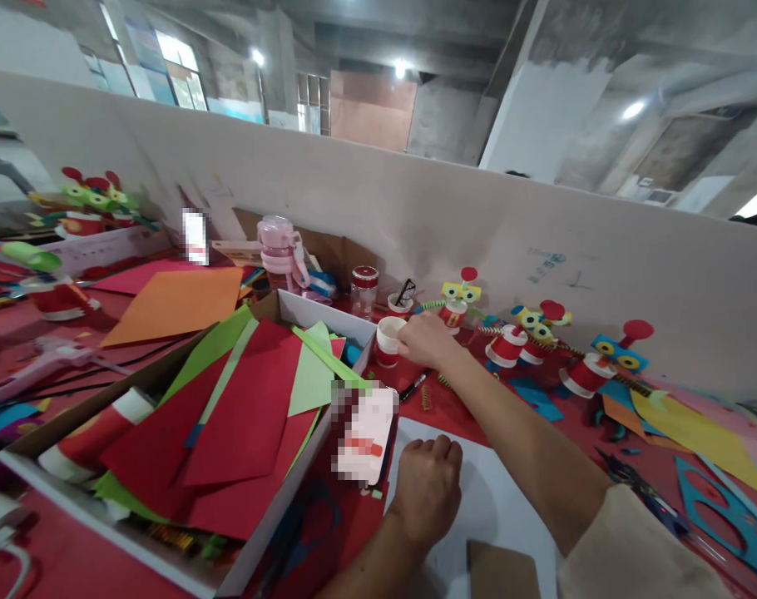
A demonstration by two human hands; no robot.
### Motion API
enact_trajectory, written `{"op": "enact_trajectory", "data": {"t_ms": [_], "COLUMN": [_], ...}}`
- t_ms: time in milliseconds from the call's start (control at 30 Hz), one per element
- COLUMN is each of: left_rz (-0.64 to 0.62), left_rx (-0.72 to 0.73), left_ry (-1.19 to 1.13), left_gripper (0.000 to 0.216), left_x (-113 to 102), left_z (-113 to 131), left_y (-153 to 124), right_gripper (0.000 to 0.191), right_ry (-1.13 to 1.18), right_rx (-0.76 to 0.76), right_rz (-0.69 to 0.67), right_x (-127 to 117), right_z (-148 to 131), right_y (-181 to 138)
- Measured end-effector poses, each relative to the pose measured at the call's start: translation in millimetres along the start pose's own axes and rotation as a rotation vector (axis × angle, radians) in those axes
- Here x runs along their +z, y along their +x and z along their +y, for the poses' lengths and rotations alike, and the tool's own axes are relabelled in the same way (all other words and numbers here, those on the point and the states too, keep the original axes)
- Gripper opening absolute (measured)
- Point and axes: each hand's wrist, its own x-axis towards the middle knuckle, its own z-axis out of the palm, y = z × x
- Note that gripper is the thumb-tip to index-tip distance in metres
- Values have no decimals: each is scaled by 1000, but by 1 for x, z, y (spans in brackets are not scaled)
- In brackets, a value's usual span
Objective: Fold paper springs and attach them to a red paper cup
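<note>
Closest to us, a brown card piece [502, 571] lies on the white sheet [509, 499] at the table's [54, 557] near edge. Our left hand [425, 491] rests on that sheet, curled into a loose fist with nothing showing in it. Just beside it, a phone [366, 433] leans over the rim of the cardboard box [272, 532], which is full of red and green paper. Farther out, our right hand [425, 341] is stretched forward, its fingers closed on the rim of a red-and-white paper cup [388, 339] standing upright by the box's far corner. A black pen [414, 384] lies near the wrist. Cup figures [507, 345] line the white wall to the right.
</note>
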Motion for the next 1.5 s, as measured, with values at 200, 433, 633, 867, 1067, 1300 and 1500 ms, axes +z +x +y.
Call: {"op": "enact_trajectory", "data": {"t_ms": [200, 433, 633, 867, 1067, 1300, 1500], "left_rz": [-10, 12, 48, 435, 172, 446, -167], "left_rx": [3, -1, -41, -307, 220, 517, 730], "left_ry": [-4, 0, -60, -752, -932, -652, -463], "left_gripper": [28, 28, 38, 82, 80, 50, 59], "left_x": [-2, 2, 6, 4, 1, -7, -11], "left_z": [1, 1, 1, 5, 17, 27, 34], "left_y": [-1, 0, -3, -1, -9, -30, -34], "right_gripper": [19, 18, 24, 27, 38, 26, 26], "right_ry": [-33, -1, 56, 1097, 1840, 703, 544], "right_rx": [-70, 1, 135, 564, 968, 893, 909], "right_rz": [-18, 15, 201, 930, 282, 411, 509], "right_x": [-6, -14, -58, -31, 66, 101, 109], "right_z": [4, 18, 34, -7, -76, -68, -70], "right_y": [10, 14, -6, -158, -271, -349, -355]}}
